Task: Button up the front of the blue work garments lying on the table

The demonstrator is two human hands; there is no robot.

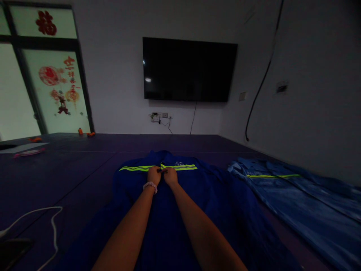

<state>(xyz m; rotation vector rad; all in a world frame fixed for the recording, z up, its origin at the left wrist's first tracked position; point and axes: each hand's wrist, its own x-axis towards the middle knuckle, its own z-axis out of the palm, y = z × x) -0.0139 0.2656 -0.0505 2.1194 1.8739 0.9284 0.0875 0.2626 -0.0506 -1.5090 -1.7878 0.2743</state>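
Jacket (163,214) lies spread, left hand (154,175) and right hand (170,176) pinching, probably, its placket (162,166).

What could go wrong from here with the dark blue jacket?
1. The left hand and right hand meet mid-stripe, hiding the join; the front edges might end up misaligned.
2. The beaded-looking bracelet on the left wrist sits close over the jacket and could snag.
3. Dim light on dark cloth may make small details easy to miss.
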